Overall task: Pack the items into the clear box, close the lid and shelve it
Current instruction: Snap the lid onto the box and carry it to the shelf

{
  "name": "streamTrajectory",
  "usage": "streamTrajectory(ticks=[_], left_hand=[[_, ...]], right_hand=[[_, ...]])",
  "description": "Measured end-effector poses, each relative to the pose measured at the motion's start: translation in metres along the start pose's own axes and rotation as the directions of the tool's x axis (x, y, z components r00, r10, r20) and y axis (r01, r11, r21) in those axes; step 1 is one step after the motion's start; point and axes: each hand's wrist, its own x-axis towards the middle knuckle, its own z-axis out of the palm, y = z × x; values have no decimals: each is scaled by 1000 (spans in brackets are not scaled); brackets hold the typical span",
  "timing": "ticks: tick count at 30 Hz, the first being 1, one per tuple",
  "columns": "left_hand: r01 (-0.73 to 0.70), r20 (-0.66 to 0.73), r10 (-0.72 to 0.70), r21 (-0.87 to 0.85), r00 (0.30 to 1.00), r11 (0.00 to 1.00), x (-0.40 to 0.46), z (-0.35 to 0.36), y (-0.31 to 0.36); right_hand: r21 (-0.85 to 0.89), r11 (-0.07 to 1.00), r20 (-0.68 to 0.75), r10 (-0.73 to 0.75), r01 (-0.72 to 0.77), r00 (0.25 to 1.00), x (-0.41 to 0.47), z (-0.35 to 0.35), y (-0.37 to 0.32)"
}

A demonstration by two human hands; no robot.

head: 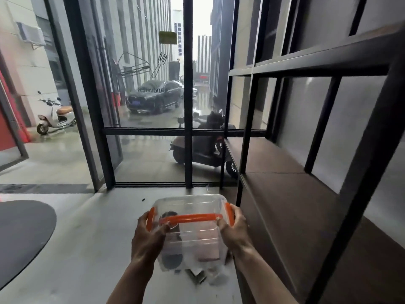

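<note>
I hold the clear box (190,207) in front of me with both hands, above the floor. Its lid is on, with orange clips on the left, right and near sides. My left hand (150,234) grips the left side by the orange clip. My right hand (235,228) grips the right side by the other clip. Dark and pinkish items show blurred through the clear wall; I cannot tell what they are. The black metal shelf (285,185) with brown boards stands just to the right of the box.
A round dark table (22,233) edges in at the lower left. Ahead is a glass wall with black frames (188,132), with scooters and a car outside. An open doorway lies at the far left. Grey floor (87,249) stretches below the box.
</note>
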Motion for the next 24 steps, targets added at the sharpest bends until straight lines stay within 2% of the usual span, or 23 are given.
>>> streamTrajectory(ticks=[3, 8, 15, 20, 24], left_hand=[[-13, 13, 13, 21, 1000, 1000, 78, 35, 7], [-43, 63, 39, 61, 997, 997, 196, 110, 36], [-103, 268, 76, 89, 961, 991, 309, 235, 73], [-172, 531, 110, 69, 840, 983, 341, 352, 84], [-210, 705, 122, 39, 698, 977, 334, 439, 87]], right_hand=[[-6, 1000, -24, -14, 14, 1000, 80, 15, 2], [90, 996, -43, 32, -29, 999, 215, 22, 4], [145, 985, -230, 124, -92, 965, 332, -27, 2], [138, 982, -452, 176, -126, 875, 366, -92, 20], [129, 973, -645, 230, -194, 728, 365, -143, 36]])
